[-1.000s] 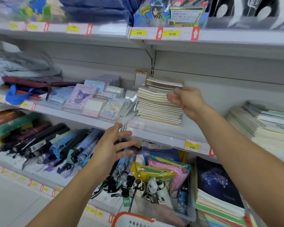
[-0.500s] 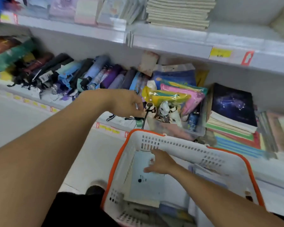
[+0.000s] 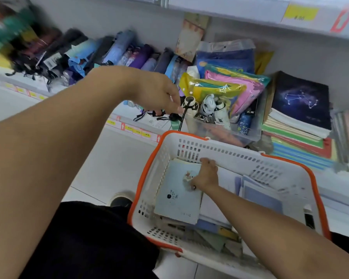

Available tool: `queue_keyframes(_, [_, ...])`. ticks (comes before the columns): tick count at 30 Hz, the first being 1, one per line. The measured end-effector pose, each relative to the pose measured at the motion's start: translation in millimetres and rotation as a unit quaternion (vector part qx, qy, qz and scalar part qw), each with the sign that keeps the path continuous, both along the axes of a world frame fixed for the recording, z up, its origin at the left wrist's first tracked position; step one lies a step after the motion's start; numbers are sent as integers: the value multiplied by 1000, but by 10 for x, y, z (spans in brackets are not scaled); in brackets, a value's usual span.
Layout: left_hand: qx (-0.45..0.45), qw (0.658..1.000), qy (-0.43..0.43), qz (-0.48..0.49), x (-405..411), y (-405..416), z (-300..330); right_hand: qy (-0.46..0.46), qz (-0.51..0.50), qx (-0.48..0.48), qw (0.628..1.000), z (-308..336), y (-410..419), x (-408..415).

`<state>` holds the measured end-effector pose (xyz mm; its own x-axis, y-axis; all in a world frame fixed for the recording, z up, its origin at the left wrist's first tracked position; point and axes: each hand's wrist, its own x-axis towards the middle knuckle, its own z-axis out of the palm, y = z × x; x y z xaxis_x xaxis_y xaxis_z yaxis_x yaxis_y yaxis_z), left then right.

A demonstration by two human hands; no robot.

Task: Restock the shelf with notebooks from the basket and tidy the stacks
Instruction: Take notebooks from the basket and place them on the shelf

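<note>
1. Basket (image 3: 228, 150): one, white with an orange rim, standing on the floor below the shelf (image 3: 250, 9).
2. Notebooks in the basket: one pale blue notebook (image 3: 177, 196) lies uppermost at the left; several more lie beneath and to its right, too blurred to count.
3. Hands: two. The right hand (image 3: 206, 176) reaches into the basket, fingers curled over the far upper edge of the pale blue notebook and thumb against its cover; the notebook lies under and to the near-left of the fingers.
4. The left hand (image 3: 155, 91) hangs above the basket's far-left corner, fingers pointing down and loosely bent, holding nothing; its fingertips are just beside a white folded umbrella (image 3: 189, 105).
5. Starry dark notebook (image 3: 300, 97): one, topping a stack on the lower shelf at the right.
</note>
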<state>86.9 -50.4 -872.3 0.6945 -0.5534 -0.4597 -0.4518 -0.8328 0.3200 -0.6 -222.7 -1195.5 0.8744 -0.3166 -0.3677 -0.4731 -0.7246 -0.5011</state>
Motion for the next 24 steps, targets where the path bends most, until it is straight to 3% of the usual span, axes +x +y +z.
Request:
queue_keyframes(5, [-23,1000,-15,3,-17,-19,33,-42,-13,70,997,-109,-158,-108])
queue_keyframes(7, [-15,1000,-11,-3,-14,-21,27,-23,-48,169,984,96,-261,-112])
queue_keyframes(10, [24,1000,-9,-3,-20,-5,31,-54,-114,404,906,749,-471,-99])
queue_keyframes(13, [79,997,-24,3,-55,-28,48,-144,-79,523,836,1444,-580,-33])
queue_keyframes(17, [-39,999,8,36,-70,-38,92,-208,-92,643,731,1953,-465,157])
queue_keyframes(18, [-65,997,-12,30,-66,-38,116,-200,-114,648,726,1893,-429,216])
queue_keyframes(19, [-74,996,-48,16,-47,-38,132,-177,-133,628,746,1807,-376,247])
queue_keyframes(21, [-53,992,-114,-8,-7,-46,121,-109,-128,432,886,1350,-301,240])
queue_keyframes(22, [-38,991,-131,-10,20,-33,93,-66,-55,289,953,1075,-258,177])
queue_keyframes(23, [-27,991,-133,-8,53,-6,55,-14,43,165,985,799,-216,91])
queue_keyframes(24, [-20,991,-131,-4,71,23,18,31,128,69,989,566,-180,11])
